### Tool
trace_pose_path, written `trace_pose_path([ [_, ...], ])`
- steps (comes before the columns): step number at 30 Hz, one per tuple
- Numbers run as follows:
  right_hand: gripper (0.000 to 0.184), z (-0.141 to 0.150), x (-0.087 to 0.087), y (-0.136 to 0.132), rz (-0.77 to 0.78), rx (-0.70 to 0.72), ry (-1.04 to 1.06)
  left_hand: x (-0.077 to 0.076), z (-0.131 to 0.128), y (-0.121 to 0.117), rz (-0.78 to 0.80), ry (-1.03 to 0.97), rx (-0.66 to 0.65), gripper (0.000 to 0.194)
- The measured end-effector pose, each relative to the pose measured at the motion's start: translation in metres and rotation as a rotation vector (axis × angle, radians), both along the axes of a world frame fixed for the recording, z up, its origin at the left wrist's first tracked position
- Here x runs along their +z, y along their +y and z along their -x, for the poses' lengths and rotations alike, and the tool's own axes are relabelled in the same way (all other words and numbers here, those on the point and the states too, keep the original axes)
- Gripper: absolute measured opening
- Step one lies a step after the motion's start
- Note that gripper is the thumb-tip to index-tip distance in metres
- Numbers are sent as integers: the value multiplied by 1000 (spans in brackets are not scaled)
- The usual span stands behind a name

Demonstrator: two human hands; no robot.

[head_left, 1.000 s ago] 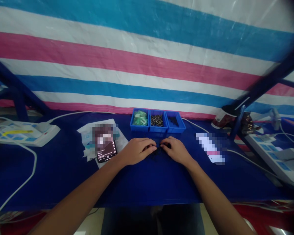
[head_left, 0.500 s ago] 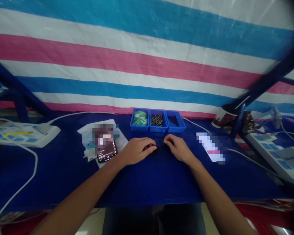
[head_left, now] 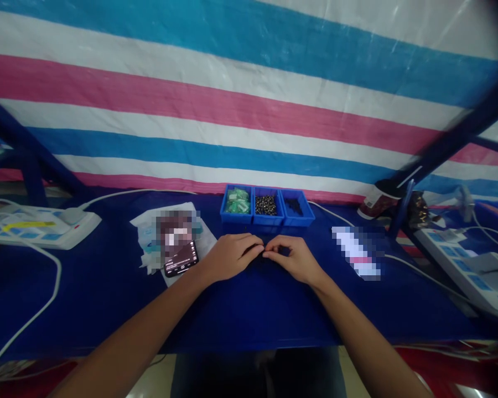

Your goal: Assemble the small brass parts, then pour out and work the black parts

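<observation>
Near the middle of the table, my left hand is closed in a pinch, thumb against the fingers. Facing it, my right hand also pinches, and its fingertips meet those of the left. Whatever sits between the fingertips is too small and dark to make out. Just beyond the hands stand three blue bins in a row. The left bin has green-and-clear packets in it, the middle bin small brass-and-black pieces, and the right bin small black parts.
To the left a phone with a lit screen rests on a white plastic wrapper. A second, blurred-out phone lies on the right with a white cable. Power strips stand at both sides, and a dark cup is at the back right.
My right hand drew slightly away to the right, then came back left until its fingertips met my left hand's. My left hand stayed nearly still. Dark bits seen under the hands earlier are hardly visible now.
</observation>
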State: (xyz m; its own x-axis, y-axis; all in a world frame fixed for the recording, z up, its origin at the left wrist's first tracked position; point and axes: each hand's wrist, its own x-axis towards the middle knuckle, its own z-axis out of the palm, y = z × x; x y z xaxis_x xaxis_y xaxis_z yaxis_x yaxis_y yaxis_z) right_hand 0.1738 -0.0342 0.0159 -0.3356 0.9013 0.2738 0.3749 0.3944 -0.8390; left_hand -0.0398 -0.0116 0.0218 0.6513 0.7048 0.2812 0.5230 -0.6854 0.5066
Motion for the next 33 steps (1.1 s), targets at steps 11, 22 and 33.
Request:
trace_pose_path([
  [11,20,1,-2,0,-20,-67,27,-2,0,2,34,-27,-42,24],
  [22,38,1,-2,2,118,-37,9,1,-1,0,37,-97,-56,23],
  [33,44,-33,-9,28,214,-576,491,2,1,-1,130,-156,-4,40],
])
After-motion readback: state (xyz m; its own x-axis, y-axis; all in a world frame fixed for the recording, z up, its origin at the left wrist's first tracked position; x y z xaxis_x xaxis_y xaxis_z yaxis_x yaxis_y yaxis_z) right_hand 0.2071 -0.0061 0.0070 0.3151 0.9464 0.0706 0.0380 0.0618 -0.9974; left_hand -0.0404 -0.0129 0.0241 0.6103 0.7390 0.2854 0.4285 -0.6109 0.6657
